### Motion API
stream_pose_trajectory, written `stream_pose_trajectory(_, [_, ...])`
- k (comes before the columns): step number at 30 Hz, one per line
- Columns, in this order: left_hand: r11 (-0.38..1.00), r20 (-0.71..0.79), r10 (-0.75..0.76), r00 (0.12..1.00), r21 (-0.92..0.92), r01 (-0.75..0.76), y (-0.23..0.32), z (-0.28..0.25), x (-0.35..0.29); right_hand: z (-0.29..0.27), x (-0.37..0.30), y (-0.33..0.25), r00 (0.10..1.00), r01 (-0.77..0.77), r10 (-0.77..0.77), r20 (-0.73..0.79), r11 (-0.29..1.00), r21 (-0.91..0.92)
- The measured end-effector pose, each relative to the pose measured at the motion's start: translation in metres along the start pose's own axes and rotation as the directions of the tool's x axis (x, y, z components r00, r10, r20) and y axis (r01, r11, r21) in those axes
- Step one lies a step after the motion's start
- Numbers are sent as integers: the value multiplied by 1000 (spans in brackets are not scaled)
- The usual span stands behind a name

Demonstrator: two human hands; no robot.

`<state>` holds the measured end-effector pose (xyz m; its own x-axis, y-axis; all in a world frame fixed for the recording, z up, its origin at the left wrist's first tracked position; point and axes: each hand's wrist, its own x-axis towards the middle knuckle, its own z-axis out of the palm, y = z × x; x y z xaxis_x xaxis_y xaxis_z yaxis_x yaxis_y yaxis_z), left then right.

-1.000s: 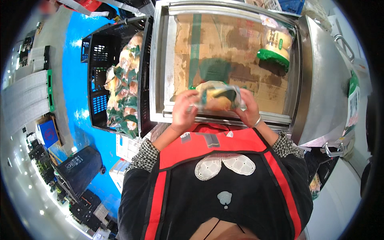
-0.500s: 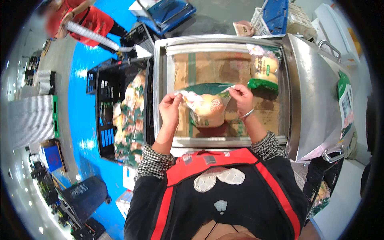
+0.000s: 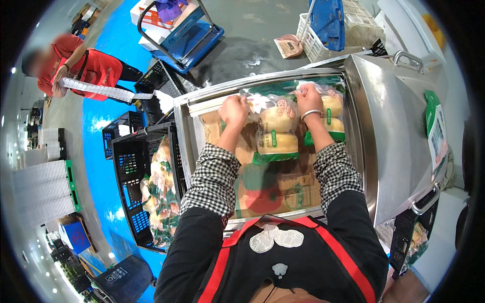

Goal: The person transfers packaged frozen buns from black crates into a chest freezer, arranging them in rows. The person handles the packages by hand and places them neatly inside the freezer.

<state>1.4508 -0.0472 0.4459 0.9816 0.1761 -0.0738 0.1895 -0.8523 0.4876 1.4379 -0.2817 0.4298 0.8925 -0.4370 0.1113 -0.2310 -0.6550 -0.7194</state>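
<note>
A clear plastic food bag [image 3: 278,126] with green ends and rounded, pale yellow pieces inside lies flat on brown cardboard [image 3: 270,194] in a metal-rimmed chamber. My left hand [image 3: 234,110] is closed on the bag's upper left corner, near the far rim. My right hand [image 3: 308,99] pinches the upper right corner; a light bracelet circles that wrist. A second, similar bag [image 3: 332,112] lies just right of it, partly covered by my right hand and forearm.
A raised steel lid [image 3: 389,136] with two handles stands at the right. At the left, a black crate [image 3: 130,187] contains several filled bags [image 3: 162,197]. A person in red [image 3: 96,68] holds a long paper strip at the far left. Behind are a blue trolley [image 3: 194,48] and a white crate [image 3: 308,35].
Both hands have carried the bag away from my body and laid it flat beside the second bag at the chamber's far side. My view has shifted, and my arms are stretched further.
</note>
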Motion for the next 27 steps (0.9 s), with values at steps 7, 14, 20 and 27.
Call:
stream_pose_trajectory(7, [940,-77,173,982,310,-142,7,20,25,17,32,4,982,189,-176,70,943,-275])
stream_pose_trajectory(14, [891,-248,422,872,293,-347,-1,17,17,12,36,2,731,636,-679,68,642,-428])
stream_pose_trajectory(20, [632,-147,775,615,216,-744,-22,20,31,16,38,14,594,771,-760,263,445,-456])
stream_pose_trajectory(27, [814,23,535,845,252,-523,-8,21,45,15,48,11,679,728,-597,428,473,-496])
